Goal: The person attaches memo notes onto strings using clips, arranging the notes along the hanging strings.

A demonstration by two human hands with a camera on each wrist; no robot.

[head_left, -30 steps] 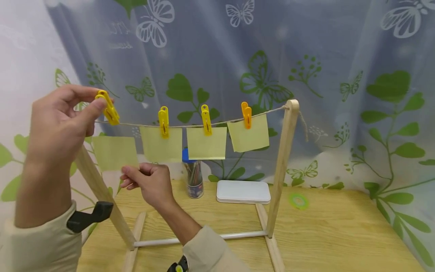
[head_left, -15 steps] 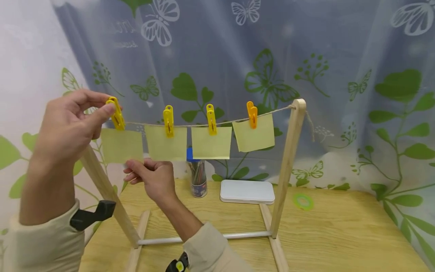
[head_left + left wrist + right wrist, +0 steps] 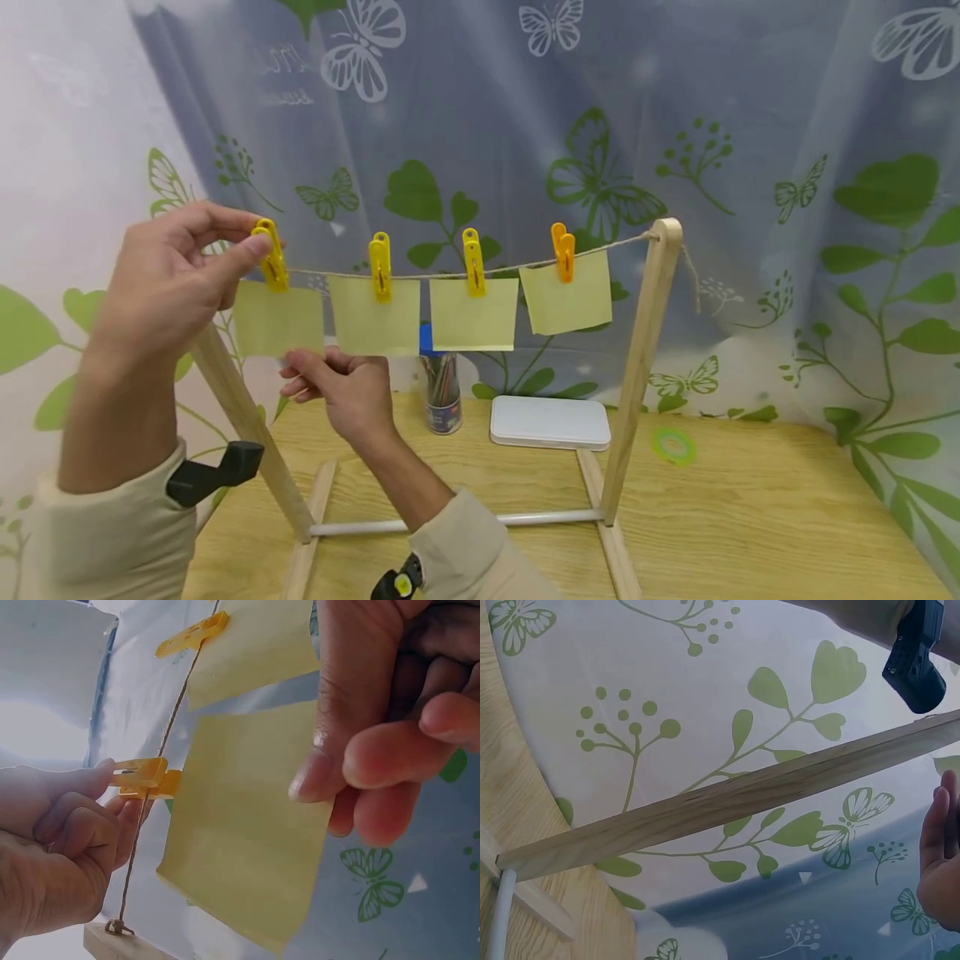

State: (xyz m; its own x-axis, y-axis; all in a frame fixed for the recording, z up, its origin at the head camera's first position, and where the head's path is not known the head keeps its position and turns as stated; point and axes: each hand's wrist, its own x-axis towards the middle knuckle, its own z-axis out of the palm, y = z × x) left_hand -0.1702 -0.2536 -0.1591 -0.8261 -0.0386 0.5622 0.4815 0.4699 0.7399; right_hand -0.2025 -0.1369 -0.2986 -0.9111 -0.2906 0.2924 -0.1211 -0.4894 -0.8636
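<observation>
In the head view my left hand pinches a yellow clothespin between thumb and index finger at the left part of the string. Below it my right hand pinches the lower edge of a pale yellow paper. The left wrist view shows the clothespin straddling the string, its tips right at the top edge of the paper. Further right, a second paper, a third paper and a tilted paper hang from clothespins, the rightmost an orange clothespin.
The string runs to a wooden post on the right; a left post stands behind my hands, joined by a white bar. Behind are a clear jar of pencils, a white case and a green ring on the wooden table.
My right hand has raised the paper, so its top edge, earlier below the string, now meets the clothespin's tips. The head view has shifted slightly, moving everything rightward.
</observation>
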